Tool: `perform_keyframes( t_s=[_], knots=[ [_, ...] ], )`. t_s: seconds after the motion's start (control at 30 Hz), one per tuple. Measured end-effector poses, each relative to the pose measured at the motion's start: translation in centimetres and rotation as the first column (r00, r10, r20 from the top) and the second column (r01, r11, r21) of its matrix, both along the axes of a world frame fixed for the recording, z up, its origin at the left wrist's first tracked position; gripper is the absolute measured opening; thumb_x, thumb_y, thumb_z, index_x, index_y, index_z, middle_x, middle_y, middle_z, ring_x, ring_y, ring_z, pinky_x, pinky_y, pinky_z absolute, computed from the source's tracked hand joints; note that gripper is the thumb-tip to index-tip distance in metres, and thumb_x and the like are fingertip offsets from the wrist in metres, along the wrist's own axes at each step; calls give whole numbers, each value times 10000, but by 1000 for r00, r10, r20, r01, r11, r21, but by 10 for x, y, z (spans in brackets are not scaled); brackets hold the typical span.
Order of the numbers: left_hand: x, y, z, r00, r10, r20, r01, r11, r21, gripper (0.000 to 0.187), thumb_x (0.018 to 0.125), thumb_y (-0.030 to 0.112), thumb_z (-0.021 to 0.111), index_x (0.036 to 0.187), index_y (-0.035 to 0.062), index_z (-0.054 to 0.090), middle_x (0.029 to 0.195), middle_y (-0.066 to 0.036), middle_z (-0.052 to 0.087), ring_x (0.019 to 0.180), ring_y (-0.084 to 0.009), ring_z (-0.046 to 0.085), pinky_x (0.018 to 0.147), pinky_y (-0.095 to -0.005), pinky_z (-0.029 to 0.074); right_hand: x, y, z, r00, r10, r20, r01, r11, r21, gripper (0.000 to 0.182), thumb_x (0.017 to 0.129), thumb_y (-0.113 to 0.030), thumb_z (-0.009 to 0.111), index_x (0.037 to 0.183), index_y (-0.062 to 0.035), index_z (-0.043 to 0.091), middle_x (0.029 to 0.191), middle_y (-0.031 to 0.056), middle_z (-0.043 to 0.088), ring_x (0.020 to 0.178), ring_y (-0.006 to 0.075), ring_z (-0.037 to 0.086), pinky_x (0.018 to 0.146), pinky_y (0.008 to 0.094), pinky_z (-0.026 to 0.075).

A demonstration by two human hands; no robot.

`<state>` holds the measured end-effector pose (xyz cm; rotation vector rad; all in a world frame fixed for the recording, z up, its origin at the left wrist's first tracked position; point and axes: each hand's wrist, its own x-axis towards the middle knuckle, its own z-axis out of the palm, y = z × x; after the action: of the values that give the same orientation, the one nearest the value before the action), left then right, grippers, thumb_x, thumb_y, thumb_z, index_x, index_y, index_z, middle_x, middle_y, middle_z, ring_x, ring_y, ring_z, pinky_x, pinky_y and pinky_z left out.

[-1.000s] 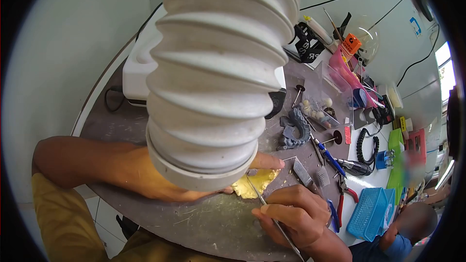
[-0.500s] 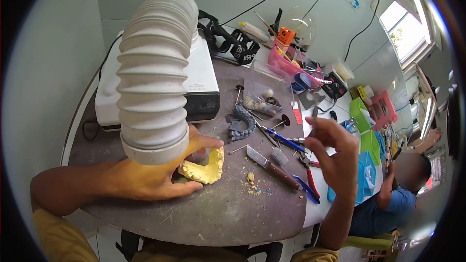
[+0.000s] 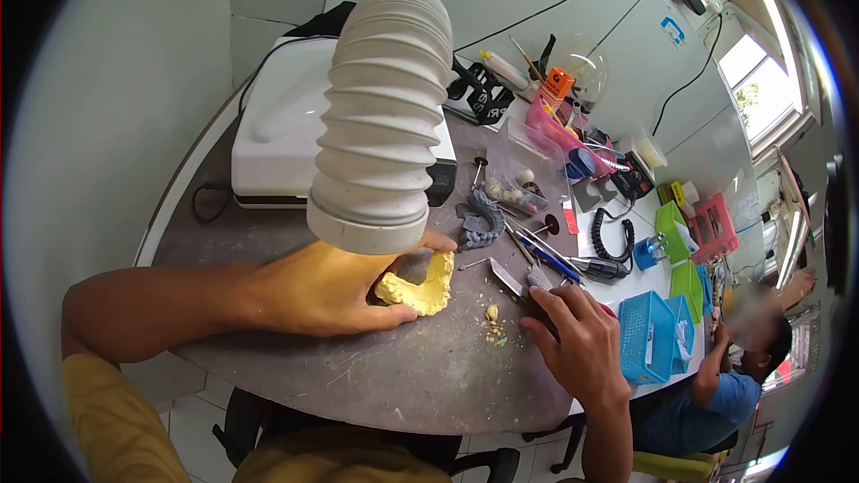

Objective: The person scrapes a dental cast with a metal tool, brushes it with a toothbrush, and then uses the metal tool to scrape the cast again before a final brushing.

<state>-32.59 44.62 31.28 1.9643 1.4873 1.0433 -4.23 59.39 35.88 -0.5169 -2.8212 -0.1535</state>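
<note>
Fingers and thumb of my left hand (image 3: 313,291) are closed around a yellow, horseshoe-shaped dental cast (image 3: 431,293) low over the grey table. A white ribbed hose (image 3: 380,125) hangs in front of that hand and hides part of it. My right hand (image 3: 577,335) is down on the handle of a knife (image 3: 508,277), thumb and fingers on either side. Only the blade shows; the handle is mostly covered. A small brush (image 3: 540,277) lies beside the blade. Crumbs and a small yellowish lump (image 3: 491,313) lie between the hands.
A grey dental model (image 3: 483,219), burs and a blue pen (image 3: 559,261) lie beyond the knife. Behind them stand a clear box (image 3: 541,156), a pink basket (image 3: 550,130) and a white machine (image 3: 282,125). Blue baskets (image 3: 646,335) and a seated person (image 3: 716,402) are at right.
My right hand has come down from a raised pinch above the tools onto the knife handle. My left hand still holds the cast. The whole view has shifted.
</note>
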Motion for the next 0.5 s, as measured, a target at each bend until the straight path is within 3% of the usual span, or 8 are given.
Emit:
perform_keyframes(
  t_s=[0.23, 0.3, 0.43, 0.5],
  knots=[
    [-1, 0, 0, 999, 16, -48, -15, 1000, 16, 673, 871, 205, 780, 1469, 108, 489, 1365, -132, 585, 1198, -282, 581, 1047, -377, 453, 2, 3, -7, 999, -5, -41, 5, 1000, -2, 329, 827, -94, 802, 1146, -64, 730, 963, 72, 683, 830, 240, 673, 644, 366, 543],
    [-1, 0, -2, 1000, 10, -29, -9, 999, 36, 672, 869, 204, 780, 1465, 100, 488, 1310, -128, 597, 1154, -278, 585, 1019, -382, 462, 1, -1, -6, 997, 55, -55, -60, 995, -83, 314, 832, -78, 792, 1142, -75, 740, 959, 66, 687, 817, 237, 672, 635, 369, 542],
    [-1, -1, 0, 998, 15, -62, -11, 999, 51, 674, 868, 188, 777, 1464, 85, 478, 1235, -125, 602, 1105, -263, 587, 984, -373, 472, -1, -4, -5, 997, 34, -63, -39, 996, -81, 276, 851, -70, 780, 1125, -85, 749, 937, 66, 694, 798, 237, 684, 631, 365, 543],
    [0, -2, 3, 1000, 2, -31, -3, 999, -54, 677, 859, 173, 780, 1458, 71, 482, 1200, -122, 593, 1079, -248, 587, 960, -356, 478, 4, 2, -7, 993, -16, -115, 5, 996, -93, 244, 857, -72, 779, 1099, -76, 749, 921, 75, 694, 780, 242, 688, 634, 359, 542]
  ],
)
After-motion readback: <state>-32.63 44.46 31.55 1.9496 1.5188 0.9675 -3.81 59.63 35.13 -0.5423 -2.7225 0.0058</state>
